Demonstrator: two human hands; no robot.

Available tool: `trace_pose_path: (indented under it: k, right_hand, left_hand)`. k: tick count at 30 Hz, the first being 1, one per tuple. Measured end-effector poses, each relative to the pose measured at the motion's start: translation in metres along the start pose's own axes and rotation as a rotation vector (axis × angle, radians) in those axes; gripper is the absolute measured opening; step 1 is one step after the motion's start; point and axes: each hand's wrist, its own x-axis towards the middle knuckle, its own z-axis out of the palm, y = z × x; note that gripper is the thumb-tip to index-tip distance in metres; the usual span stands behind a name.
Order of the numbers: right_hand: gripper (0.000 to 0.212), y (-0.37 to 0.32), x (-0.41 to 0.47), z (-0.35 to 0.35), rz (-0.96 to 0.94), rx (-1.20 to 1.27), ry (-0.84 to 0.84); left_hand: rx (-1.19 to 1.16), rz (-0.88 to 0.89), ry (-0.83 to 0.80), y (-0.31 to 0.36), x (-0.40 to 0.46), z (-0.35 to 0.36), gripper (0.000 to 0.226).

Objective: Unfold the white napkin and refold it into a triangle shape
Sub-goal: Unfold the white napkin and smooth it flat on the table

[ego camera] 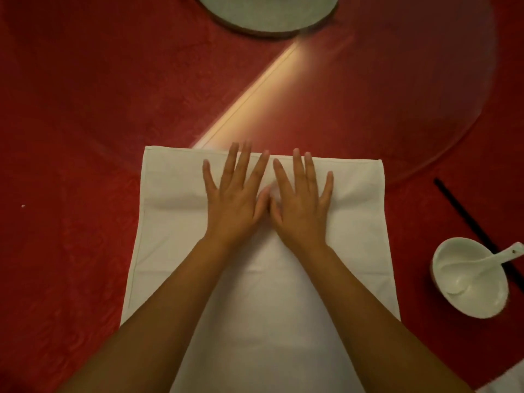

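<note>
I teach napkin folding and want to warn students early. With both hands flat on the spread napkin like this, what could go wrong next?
The white napkin shows creases; smoothing unevenly with the left hand and right hand may skew the triangle. A wide sweep rightwards could knock the white bowl holding a spoon.

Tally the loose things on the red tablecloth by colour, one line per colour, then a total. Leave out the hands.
White: 3 (napkin, bowl, spoon resting in the bowl)
Black: 1 (chopsticks, seen as one dark stick beside the bowl)
Grey: 1 (round disc at the far edge, partly cut off)
Total: 5
</note>
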Motion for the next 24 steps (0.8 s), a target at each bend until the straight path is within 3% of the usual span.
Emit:
trace_pose_path:
  k: [5, 7, 12, 15, 20, 24]
  right_hand:
    - [0.055, 0.013, 0.008, 0.009, -0.103, 0.025, -0.052]
    - [0.053, 0.029, 0.009, 0.01, -0.104, 0.037, -0.026]
    - [0.055, 0.085, 0.016, 0.004, 0.037, 0.044, -0.008]
    - [0.056, 0.092, 0.017, 0.002, 0.044, 0.061, 0.009]
    - [0.06, 0.09, 0.014, -0.003, 0.08, 0.106, -0.007]
    - [0.061, 0.079, -0.014, -0.008, 0.042, 0.193, -0.014]
  left_hand:
    - [0.069, -0.019, -0.115, -0.014, 0.009, 0.013, 0.057]
    - [0.053, 0.01, -0.096, -0.029, 0.005, 0.01, 0.054]
    - [-0.024, -0.221, 0.007, -0.096, -0.011, -0.003, 0.054]
    - [-0.043, -0.227, 0.019, -0.112, -0.013, -0.007, 0.056]
    - [-0.033, -0.344, 0.052, -0.075, -0.019, -0.014, 0.063]
    - [-0.095, -0.055, -0.032, 0.021, -0.083, -0.008, 0.062]
